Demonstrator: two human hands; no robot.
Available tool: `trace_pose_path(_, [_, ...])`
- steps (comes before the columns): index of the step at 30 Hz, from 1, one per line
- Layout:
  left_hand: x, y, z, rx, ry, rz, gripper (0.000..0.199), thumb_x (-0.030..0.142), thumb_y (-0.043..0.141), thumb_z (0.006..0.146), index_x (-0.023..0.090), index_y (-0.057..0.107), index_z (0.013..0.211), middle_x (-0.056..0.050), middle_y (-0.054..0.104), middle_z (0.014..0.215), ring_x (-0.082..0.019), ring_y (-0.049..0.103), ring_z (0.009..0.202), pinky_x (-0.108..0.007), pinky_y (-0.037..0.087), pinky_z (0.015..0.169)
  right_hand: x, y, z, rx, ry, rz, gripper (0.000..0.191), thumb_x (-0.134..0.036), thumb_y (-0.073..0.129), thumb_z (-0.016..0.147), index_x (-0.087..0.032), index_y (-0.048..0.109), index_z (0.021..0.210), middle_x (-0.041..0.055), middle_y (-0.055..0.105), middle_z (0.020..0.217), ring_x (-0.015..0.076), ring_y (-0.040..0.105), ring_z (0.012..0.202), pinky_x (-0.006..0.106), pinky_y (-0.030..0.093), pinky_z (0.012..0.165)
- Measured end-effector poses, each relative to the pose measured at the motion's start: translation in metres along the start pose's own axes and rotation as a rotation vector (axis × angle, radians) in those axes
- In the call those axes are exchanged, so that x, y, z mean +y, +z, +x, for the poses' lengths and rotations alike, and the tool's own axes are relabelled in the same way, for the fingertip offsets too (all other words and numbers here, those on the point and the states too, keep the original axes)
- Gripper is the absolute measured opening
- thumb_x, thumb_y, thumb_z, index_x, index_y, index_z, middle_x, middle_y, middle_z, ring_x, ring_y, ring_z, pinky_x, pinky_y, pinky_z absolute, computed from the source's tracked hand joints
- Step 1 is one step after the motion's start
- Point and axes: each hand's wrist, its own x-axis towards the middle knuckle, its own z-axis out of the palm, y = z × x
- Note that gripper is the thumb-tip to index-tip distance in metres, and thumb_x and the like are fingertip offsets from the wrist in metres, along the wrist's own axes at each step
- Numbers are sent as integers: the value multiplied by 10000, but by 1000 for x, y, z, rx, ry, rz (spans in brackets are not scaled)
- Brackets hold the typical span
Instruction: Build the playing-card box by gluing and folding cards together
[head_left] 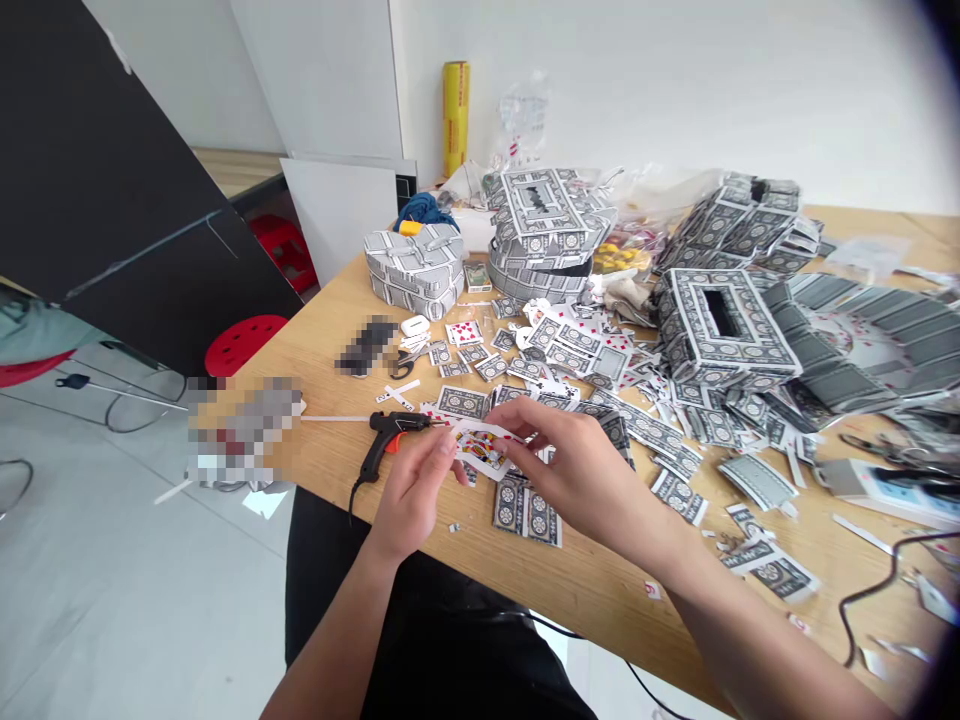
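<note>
A playing card (pixel 482 449) with a face picture is held up between my two hands, above the table's front part. My left hand (pixel 414 492) pinches its left edge between thumb and fingers. On the other side, my right hand (pixel 574 462) grips the card's right edge. Just left of the card, a black hot glue gun (pixel 388 438) with an orange trigger lies on the wood, its nozzle toward my left fingers. Below my right hand rests a panel of joined patterned cards (pixel 527 512). Loose cards partly show behind the hands.
Boxes covered in cards, such as a slotted box (pixel 727 325) and a lidded box (pixel 417 270), stand at the back and right. Card scraps, scissors (pixel 409 360) and a phone (pixel 367 347) lie about. A white power strip (pixel 885 490) is on the right with cables.
</note>
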Motion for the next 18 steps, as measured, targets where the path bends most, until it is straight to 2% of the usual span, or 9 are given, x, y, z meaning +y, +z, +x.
trace_pose_path(3, [-2, -1, 3, -22, 0, 8, 450, 568, 594, 1075, 167, 792, 1127, -72, 716, 973, -168, 625, 797, -300, 521, 754, 0, -3, 0, 12, -21, -17, 119, -144, 659, 1006, -244, 711, 1044, -17, 795, 935, 165, 739, 834, 297, 536, 767])
trace_pose_path(7, [7, -4, 11, -74, -10, 55, 435, 561, 656, 1042, 205, 796, 1249, -113, 725, 1209, -210, 674, 1008, -287, 554, 766, -6, -15, 5, 64, -30, -39, 123, -128, 665, 983, -237, 722, 967, -16, 800, 915, 163, 747, 834, 294, 537, 776])
trace_pose_path(11, [21, -4, 22, -182, -64, 78, 404, 501, 726, 1002, 238, 778, 1303, -97, 762, 1160, -208, 693, 998, -323, 577, 844, -10, -31, 8, 109, -36, -120, 123, -167, 652, 979, -241, 745, 948, -4, 814, 886, 184, 760, 808, 326, 550, 774])
trace_pose_path(15, [21, 6, 32, -255, -97, 86, 381, 347, 806, 933, 244, 768, 1298, -97, 757, 1291, -223, 696, 1118, -389, 579, 1013, -1, -41, -6, 131, -37, -155, 138, -179, 645, 951, -255, 759, 944, -3, 831, 920, 202, 780, 853, 360, 575, 825])
trace_pose_path(18, [10, 19, 35, -265, -74, 127, 400, 299, 825, 918, 239, 755, 1307, -99, 742, 1302, -215, 710, 1099, -417, 606, 1017, 16, -38, -24, 156, 2, -98, 124, -188, 653, 947, -259, 752, 923, 5, 844, 1008, 214, 792, 957, 390, 594, 912])
